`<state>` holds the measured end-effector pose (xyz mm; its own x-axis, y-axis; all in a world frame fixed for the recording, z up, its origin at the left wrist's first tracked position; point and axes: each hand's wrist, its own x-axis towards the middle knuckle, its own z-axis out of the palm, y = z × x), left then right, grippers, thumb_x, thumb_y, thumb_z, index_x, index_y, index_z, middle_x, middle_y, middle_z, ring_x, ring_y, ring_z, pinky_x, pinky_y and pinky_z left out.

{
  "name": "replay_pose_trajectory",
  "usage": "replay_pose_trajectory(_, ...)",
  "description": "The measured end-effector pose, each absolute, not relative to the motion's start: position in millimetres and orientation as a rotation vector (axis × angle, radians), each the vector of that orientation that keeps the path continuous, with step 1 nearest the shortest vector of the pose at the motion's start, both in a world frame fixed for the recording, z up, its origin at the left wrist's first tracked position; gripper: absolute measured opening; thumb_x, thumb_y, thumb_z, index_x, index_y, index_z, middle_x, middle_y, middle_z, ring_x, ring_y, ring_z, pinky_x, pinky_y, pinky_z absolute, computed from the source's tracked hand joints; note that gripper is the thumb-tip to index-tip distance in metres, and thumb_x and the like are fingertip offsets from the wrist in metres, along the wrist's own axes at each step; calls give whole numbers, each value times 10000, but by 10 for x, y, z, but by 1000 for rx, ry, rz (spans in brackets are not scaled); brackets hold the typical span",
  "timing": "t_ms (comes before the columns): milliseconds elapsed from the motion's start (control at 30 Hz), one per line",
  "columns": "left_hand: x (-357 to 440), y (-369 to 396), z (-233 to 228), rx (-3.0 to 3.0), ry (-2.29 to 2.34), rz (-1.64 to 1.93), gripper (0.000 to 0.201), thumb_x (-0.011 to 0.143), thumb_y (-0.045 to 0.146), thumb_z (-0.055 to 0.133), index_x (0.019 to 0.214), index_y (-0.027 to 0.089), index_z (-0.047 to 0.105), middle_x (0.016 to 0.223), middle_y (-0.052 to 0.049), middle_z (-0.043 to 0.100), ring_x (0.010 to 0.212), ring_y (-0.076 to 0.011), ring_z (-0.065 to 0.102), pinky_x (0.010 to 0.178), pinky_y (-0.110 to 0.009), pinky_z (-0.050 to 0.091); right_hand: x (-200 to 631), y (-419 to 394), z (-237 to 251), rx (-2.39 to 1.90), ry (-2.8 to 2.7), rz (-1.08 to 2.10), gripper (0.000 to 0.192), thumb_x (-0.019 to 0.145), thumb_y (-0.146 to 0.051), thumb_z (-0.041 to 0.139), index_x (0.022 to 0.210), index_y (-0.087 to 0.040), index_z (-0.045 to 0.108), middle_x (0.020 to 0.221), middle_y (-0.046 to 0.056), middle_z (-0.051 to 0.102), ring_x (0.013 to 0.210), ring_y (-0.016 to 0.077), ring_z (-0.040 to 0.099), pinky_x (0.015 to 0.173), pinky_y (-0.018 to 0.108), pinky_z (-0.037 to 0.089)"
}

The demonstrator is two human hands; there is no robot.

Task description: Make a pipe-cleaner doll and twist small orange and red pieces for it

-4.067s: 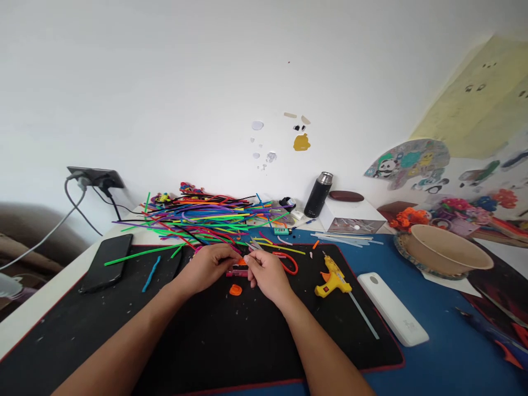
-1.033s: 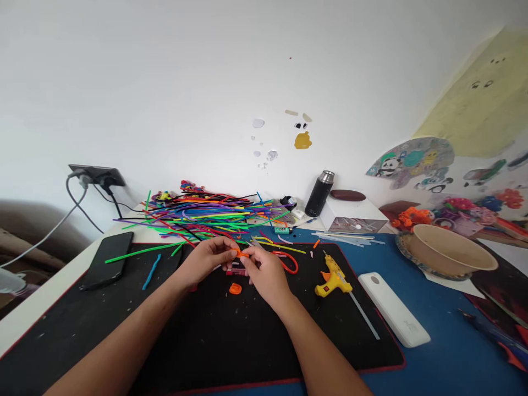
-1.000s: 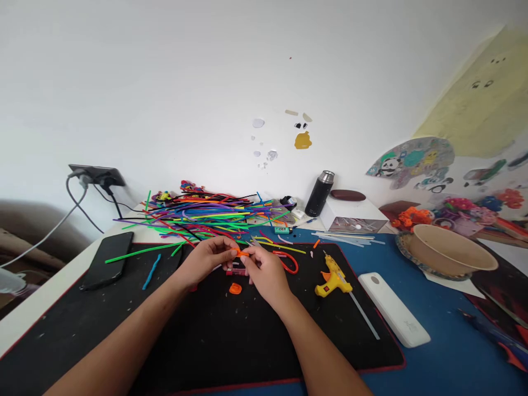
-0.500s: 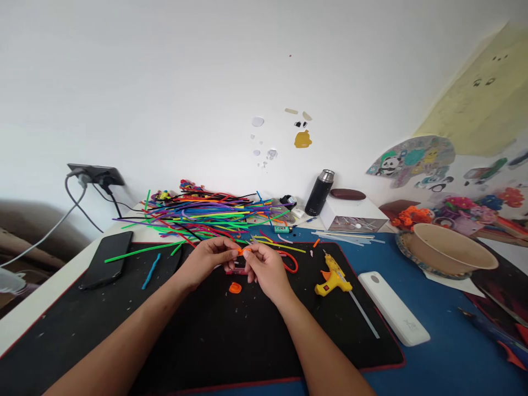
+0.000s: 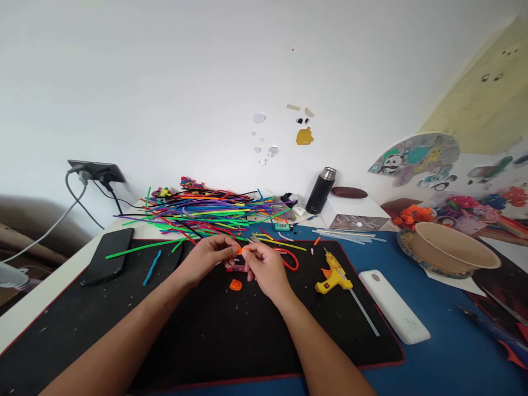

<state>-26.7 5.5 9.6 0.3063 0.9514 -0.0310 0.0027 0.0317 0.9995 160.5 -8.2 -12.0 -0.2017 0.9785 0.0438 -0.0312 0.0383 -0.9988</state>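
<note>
Between the fingertips of my left hand and my right hand is a small orange pipe-cleaner piece; both hands pinch it, and the fingers cover most of it. On the black mat just below them lies a coiled orange piece. Scissors with red-orange handles lie behind my right hand, partly hidden by it. A dark pink object shows beneath the hands, too covered to name.
Many coloured pipe cleaners are heaped at the back. A yellow glue gun and a white power bank lie to the right. A phone and a twisted blue piece are on the left. A black bottle stands behind.
Both hands stay together on the orange piece, with only slight finger movement. The view has shifted a little; the things on the mat lie as before.
</note>
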Motion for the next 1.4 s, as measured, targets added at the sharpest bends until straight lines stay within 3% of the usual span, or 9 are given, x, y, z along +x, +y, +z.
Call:
replay_pose_trajectory(300, -206, 27, 152, 1370, 1070, 971, 406, 753, 543, 830, 846, 161, 730, 706, -3, 704, 581, -135, 620, 594, -259, 526, 1582, -94, -102, -1024, -1209, 1448, 343, 845, -519, 695, 872, -180, 653, 551, -51, 589, 372, 94, 505, 385, 209, 324)
replay_pose_trajectory(667, -214, 45, 150, 1281, 1019, 998, 425, 707, 520, 874, 865, 158, 716, 678, -5, 698, 567, -146, 631, 575, -270, 538, 1624, -89, -101, -1065, -1357, 1311, 282, 897, -463, 658, 906, -184, 703, 573, -42, 583, 415, 98, 512, 446, 222, 386)
replay_pose_trajectory(1167, -363, 16, 240, 1755, 1121, 776, 216, 887, 407, 684, 859, 205, 756, 759, -16, 723, 645, -165, 642, 618, -242, 510, 1677, -124, -22, -1195, -1645, 1169, 200, 953, -336, 600, 879, -208, 735, 590, -44, 595, 433, 104, 527, 485, 226, 408)
replay_pose_trajectory(1400, -375, -9, 319, 1999, 1185, 723, 187, 900, 319, 617, 848, 216, 763, 745, -18, 730, 633, -175, 672, 605, -237, 502, 1678, -119, -69, -1234, -1717, 1129, 186, 954, -332, 618, 897, -232, 764, 591, -37, 620, 453, 118, 542, 498, 237, 402)
